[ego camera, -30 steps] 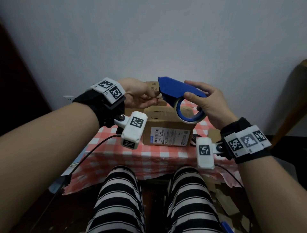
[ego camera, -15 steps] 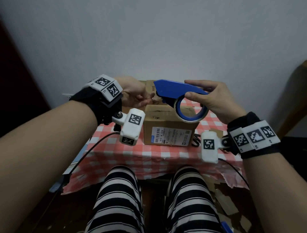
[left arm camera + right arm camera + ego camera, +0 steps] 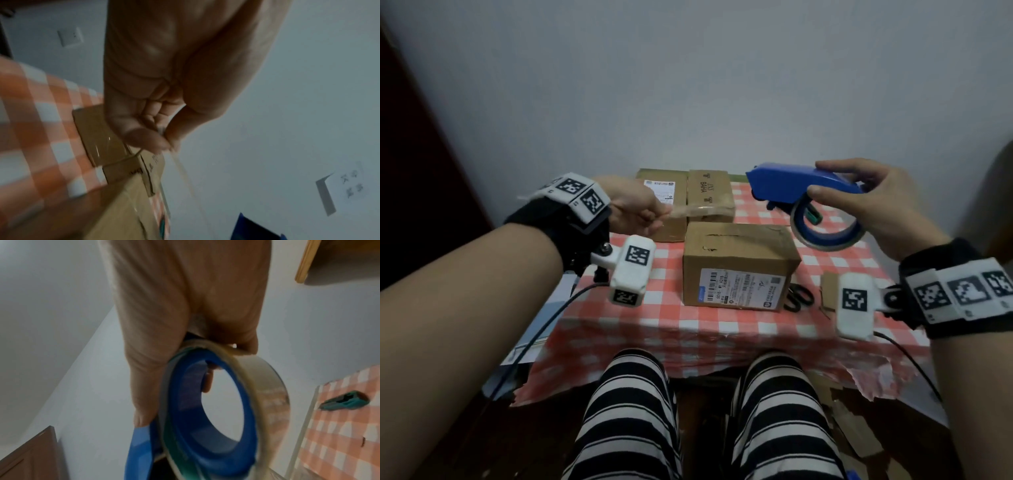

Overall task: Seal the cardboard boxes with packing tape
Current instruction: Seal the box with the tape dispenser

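- The right hand [image 3: 873, 202] is raised over the right side of the table, fingers on top and thumb underneath, gripping a blue tape dispenser [image 3: 794, 186] with its nose pointing left.
- A roll of clear packing tape [image 3: 825, 233] sits in the dispenser, hanging below the hand; the right wrist view shows its blue core [image 3: 207, 415] close up.
- The left hand [image 3: 635, 209] is up on the left, thumb and forefinger pinching the free end of a tape strip [image 3: 702, 212].
- That strip runs between the two hands, in the air above the boxes; where it meets the dispenser is hard to make out.
- Three cardboard boxes stand on a red-and-white checked tablecloth [image 3: 674, 318]: a near box [image 3: 739, 263] in the middle with a printed label facing the person, and two far boxes, the left one [image 3: 664, 198] and the right one [image 3: 709, 192], side by side behind it.
- Black scissors [image 3: 798, 296] lie just right of the near box.
- The person's knees, in striped trousers [image 3: 630, 411], are at the table's near edge.
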